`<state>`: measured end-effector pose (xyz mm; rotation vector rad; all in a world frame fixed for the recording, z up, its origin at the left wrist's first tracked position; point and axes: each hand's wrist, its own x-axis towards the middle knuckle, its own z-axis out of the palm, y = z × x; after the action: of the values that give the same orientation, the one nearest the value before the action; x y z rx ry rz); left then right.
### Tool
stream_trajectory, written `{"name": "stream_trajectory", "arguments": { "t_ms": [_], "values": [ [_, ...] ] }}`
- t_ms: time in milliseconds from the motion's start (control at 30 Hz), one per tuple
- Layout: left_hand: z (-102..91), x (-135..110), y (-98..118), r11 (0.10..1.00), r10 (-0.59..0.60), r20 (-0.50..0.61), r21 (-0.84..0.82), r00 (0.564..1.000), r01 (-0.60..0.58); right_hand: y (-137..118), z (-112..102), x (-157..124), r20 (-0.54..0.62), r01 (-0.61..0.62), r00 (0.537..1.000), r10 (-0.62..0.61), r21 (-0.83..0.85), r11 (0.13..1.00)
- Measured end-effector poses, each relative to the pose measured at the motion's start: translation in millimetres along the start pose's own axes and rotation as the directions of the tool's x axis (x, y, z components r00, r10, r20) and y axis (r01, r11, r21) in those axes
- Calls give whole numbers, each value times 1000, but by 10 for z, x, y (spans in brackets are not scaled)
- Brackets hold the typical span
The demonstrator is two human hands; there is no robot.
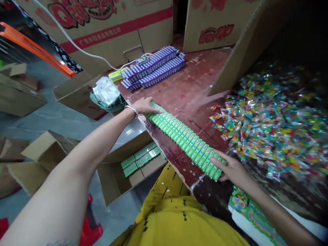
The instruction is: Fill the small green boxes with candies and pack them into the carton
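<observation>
A long row of small green boxes (184,136) lies slantwise along the near edge of the dark red table (176,95). At the row's far end, my left hand (145,106) grips the last boxes, thumb on top; a pale bangle is on that wrist. My right hand (225,165) closes around the near end, its thumb over the boxes and the other fingers partly hidden. Between the two hands the boxes stand pressed side by side. Below the table edge, an open carton (112,186) holds more rows of green boxes (140,157).
Stacked purple boxes (156,66) stand at the back of the table by a white cable (84,53). A heap of wrapped candies (271,123) spreads on the right beside a cardboard flap (235,48). Green printed packaging (258,218) lies near my right forearm. A red stool (89,229) is below left.
</observation>
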<state>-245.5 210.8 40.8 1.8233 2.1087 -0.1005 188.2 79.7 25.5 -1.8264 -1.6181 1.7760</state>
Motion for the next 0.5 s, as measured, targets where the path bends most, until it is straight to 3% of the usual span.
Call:
{"name": "stream_trajectory", "arguments": {
  "t_ms": [267,500],
  "values": [
    [25,-341,-163,988,-47,-93,-150,995,33,-38,-30,60,-34,67,997,-71,-99,993],
    [70,-1060,-526,933,-261,-136,-291,956,213,-314,34,149,67,178,984,-167,-243,954]
  ]
}}
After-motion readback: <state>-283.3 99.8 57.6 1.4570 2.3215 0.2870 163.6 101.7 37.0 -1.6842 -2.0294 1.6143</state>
